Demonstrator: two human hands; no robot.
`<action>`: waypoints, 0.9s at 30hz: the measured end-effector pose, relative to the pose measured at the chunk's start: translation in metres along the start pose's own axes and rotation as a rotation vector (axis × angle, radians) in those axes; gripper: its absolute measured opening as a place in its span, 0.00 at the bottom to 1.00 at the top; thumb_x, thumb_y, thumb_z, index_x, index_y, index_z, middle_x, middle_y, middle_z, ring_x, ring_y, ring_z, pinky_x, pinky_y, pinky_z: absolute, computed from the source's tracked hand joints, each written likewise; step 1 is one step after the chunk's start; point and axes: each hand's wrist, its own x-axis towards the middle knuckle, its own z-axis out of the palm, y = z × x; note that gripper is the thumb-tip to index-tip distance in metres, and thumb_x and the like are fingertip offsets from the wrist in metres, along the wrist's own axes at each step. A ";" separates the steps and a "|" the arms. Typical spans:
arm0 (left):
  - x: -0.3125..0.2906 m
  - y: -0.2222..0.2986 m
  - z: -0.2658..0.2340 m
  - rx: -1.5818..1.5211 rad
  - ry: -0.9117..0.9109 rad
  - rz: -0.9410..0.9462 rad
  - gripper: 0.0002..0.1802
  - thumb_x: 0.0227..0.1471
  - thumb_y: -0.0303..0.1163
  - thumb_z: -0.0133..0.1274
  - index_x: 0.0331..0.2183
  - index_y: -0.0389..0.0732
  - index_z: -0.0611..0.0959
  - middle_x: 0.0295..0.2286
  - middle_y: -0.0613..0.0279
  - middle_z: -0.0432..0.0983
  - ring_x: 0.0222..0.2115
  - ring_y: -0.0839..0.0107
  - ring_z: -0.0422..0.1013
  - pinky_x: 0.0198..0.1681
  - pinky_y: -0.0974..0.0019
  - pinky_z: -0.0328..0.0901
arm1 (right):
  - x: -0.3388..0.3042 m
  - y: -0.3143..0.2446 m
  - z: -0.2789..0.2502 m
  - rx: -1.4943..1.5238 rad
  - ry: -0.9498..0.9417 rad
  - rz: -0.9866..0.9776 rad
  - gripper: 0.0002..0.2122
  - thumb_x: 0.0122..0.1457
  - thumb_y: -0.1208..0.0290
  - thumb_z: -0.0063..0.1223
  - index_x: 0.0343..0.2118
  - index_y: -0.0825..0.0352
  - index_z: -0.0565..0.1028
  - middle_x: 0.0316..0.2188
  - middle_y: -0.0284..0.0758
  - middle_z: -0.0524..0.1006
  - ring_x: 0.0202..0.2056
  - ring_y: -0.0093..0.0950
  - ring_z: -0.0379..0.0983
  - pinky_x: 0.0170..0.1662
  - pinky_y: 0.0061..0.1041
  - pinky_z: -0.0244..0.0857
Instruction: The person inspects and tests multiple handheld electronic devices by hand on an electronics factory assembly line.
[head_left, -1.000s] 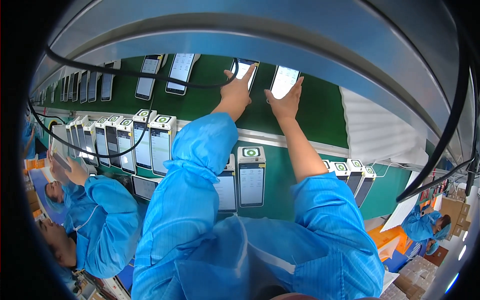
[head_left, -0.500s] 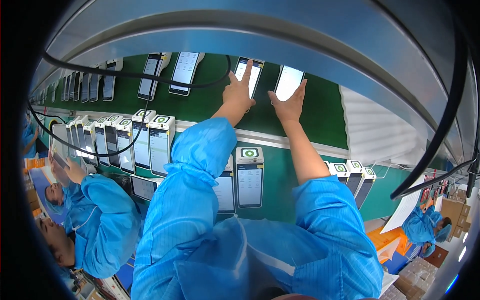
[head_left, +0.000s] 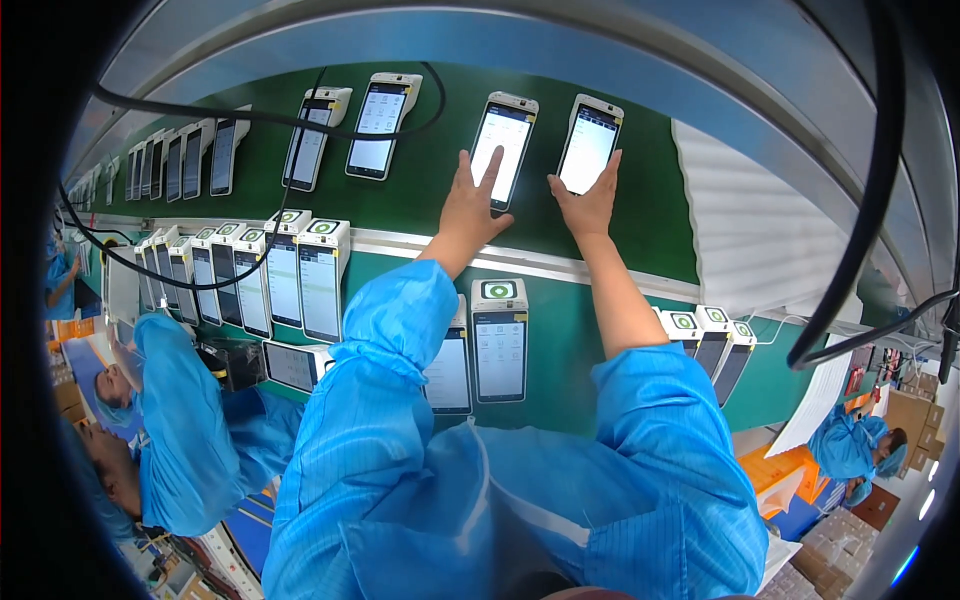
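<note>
Two white handheld payment terminals with lit screens lie side by side on the dark green belt. Over the lower part of the left terminal [head_left: 509, 128] is my left hand [head_left: 470, 212], its fingers apart and the index finger reaching onto the screen. My right hand [head_left: 588, 208] is at the near end of the right terminal [head_left: 590, 145], thumb on its left side and stretched fingers on its right. Whether those fingers press on its sides cannot be made out. Another lit terminal [head_left: 500, 350] stands on the green bench between my forearms.
More terminals [head_left: 380, 125] lie along the belt to the left. A row of upright terminals [head_left: 320, 280] stands on the bench, several others [head_left: 712, 345] at right. Black cables [head_left: 880, 220] hang in front. White foam sheeting [head_left: 745, 225] covers the belt's right end. A co-worker [head_left: 190, 430] sits at left.
My left index finger has gone from the top of the left screen to lower down. The belt terminals show more fully as the view shifted. The co-worker's raised hand and device have left sight.
</note>
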 end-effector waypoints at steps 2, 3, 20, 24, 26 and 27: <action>-0.002 -0.002 0.003 0.027 0.011 0.058 0.58 0.34 0.36 0.64 0.59 0.63 0.44 0.55 0.31 0.42 0.54 0.41 0.52 0.52 0.58 0.58 | -0.003 0.005 -0.002 0.021 0.002 -0.032 0.51 0.38 0.57 0.64 0.59 0.73 0.42 0.58 0.52 0.50 0.59 0.44 0.48 0.59 0.33 0.46; -0.002 -0.001 0.003 0.027 0.012 0.057 0.58 0.34 0.36 0.64 0.59 0.63 0.44 0.55 0.31 0.42 0.54 0.41 0.52 0.52 0.58 0.58 | -0.004 0.008 -0.004 -0.003 -0.017 -0.041 0.52 0.39 0.55 0.63 0.60 0.70 0.39 0.58 0.51 0.49 0.59 0.44 0.47 0.59 0.34 0.46; 0.019 0.033 0.001 0.065 -0.089 -0.034 0.65 0.28 0.33 0.68 0.59 0.67 0.40 0.55 0.34 0.46 0.47 0.46 0.63 0.44 0.60 0.66 | 0.050 0.054 0.001 -0.201 -0.077 -0.031 0.55 0.33 0.49 0.66 0.59 0.72 0.42 0.56 0.58 0.50 0.56 0.48 0.53 0.57 0.33 0.52; 0.017 0.034 0.006 0.084 -0.086 -0.043 0.64 0.29 0.33 0.68 0.59 0.68 0.42 0.55 0.34 0.46 0.45 0.47 0.65 0.44 0.60 0.66 | 0.043 0.041 0.000 -0.390 -0.070 -0.027 0.56 0.32 0.50 0.67 0.59 0.70 0.41 0.57 0.58 0.49 0.56 0.50 0.53 0.56 0.36 0.54; 0.011 0.024 0.006 0.099 -0.053 -0.026 0.62 0.29 0.34 0.67 0.58 0.70 0.44 0.54 0.34 0.47 0.44 0.48 0.66 0.43 0.60 0.66 | 0.027 -0.003 -0.013 -0.271 -0.133 0.174 0.57 0.32 0.51 0.67 0.60 0.68 0.39 0.57 0.59 0.48 0.55 0.51 0.53 0.55 0.36 0.54; 0.015 0.028 0.007 0.120 -0.084 -0.009 0.61 0.30 0.34 0.67 0.58 0.72 0.46 0.55 0.34 0.46 0.44 0.48 0.66 0.42 0.60 0.67 | 0.026 -0.011 -0.026 -0.246 -0.209 0.265 0.59 0.34 0.50 0.65 0.60 0.67 0.31 0.58 0.55 0.49 0.60 0.45 0.44 0.60 0.35 0.47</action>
